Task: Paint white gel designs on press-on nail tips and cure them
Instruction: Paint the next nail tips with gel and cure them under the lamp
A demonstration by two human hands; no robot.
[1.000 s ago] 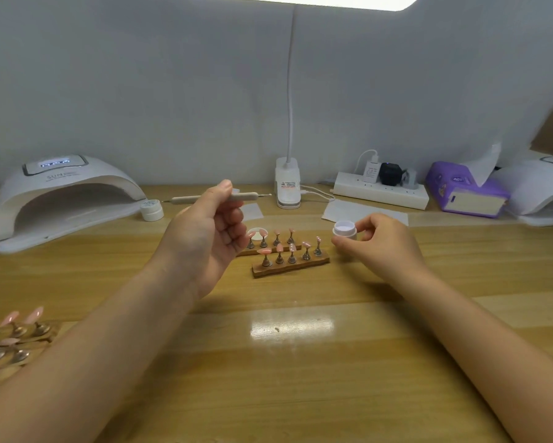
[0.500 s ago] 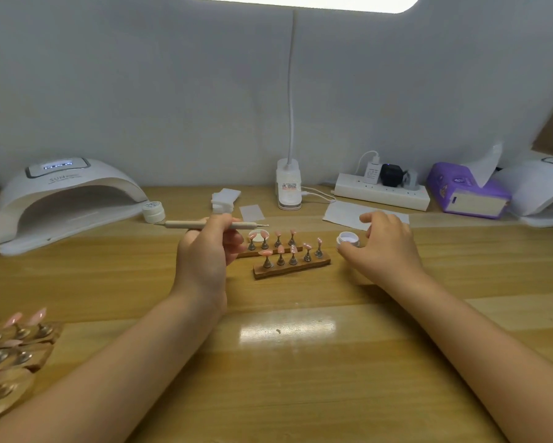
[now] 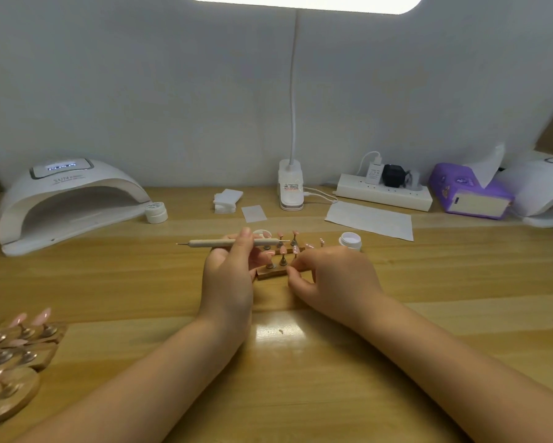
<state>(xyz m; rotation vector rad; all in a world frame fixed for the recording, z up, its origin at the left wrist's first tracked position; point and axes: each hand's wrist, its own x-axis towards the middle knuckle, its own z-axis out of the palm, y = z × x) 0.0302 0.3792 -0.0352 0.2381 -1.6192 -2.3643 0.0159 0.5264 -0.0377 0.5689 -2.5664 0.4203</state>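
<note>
Wooden bench (image 3: 428,314), nail work under lamplight.
Left hand (image 3: 229,276) pinches a dotting pen (image 3: 217,242) level; right hand (image 3: 331,278) grips the wooden nail stand (image 3: 270,272).

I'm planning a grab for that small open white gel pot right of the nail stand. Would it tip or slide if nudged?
The small open white gel pot looks squat, so it probably slides rather than tips. It seems light, and the glossy wooden table likely offers little grip. With no lid on, a knock might spill gel.
</note>
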